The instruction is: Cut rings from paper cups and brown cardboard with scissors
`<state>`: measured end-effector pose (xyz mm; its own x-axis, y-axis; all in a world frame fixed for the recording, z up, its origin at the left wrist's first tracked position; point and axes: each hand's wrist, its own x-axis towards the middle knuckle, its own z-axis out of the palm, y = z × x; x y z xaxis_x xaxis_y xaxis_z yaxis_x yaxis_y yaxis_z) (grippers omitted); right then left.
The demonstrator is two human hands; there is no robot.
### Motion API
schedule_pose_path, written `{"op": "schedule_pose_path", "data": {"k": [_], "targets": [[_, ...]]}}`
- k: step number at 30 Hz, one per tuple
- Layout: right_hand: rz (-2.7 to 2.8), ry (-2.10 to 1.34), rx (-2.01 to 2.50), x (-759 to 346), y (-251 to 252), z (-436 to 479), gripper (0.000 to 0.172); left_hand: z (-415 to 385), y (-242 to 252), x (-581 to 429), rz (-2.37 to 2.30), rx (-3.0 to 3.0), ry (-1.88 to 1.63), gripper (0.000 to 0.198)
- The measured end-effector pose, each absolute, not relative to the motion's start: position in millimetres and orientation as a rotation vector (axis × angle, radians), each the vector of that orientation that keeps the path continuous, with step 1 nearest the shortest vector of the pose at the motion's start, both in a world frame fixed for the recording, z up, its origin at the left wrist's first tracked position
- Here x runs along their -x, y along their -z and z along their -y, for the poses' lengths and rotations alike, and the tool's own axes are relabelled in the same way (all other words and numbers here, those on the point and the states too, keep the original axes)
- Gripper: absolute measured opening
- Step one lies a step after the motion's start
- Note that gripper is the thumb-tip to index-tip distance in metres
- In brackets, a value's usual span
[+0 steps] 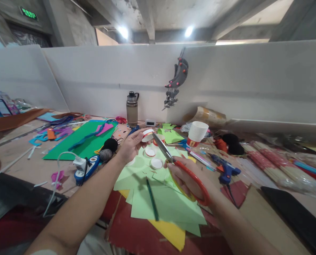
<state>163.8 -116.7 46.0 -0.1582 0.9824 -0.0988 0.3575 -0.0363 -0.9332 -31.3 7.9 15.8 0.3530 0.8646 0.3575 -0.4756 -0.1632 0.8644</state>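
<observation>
My left hand (pixel 132 143) is raised over the table and pinches a cut piece of a white paper cup with a red rim (pixel 148 135). In my right hand (pixel 185 175) are red-handled scissors (pixel 183 170), fingers through the loops, blades pointing up-left toward the cup piece. The blade tips reach its edge. Below lie light green paper sheets (pixel 163 202), a yellow sheet (pixel 171 232), a dark green pencil (pixel 152 199) and two white round cup pieces (pixel 156 163).
A stack of white paper cups (pixel 197 133), a blue glue gun (pixel 225 169), a grey water bottle (pixel 132 108), a green foam sheet (pixel 80 141), yarn balls (pixel 108 148), a white charger with cable (pixel 79 164) and bundled sticks (pixel 269 163) crowd the table. White partitions stand behind.
</observation>
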Motion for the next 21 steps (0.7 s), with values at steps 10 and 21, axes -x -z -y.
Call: {"op": "schedule_pose_path", "data": {"k": [10,21], "targets": [[1.599,-1.310,1.436,-169,-33,108,0.028,-8,-16,32,-0.417,-1.251,-1.278,0.040],[1.750,-1.146,1.341,-168,-30,105,0.022,-4,-23,31,-0.428,-1.210,-1.329,0.041]]}}
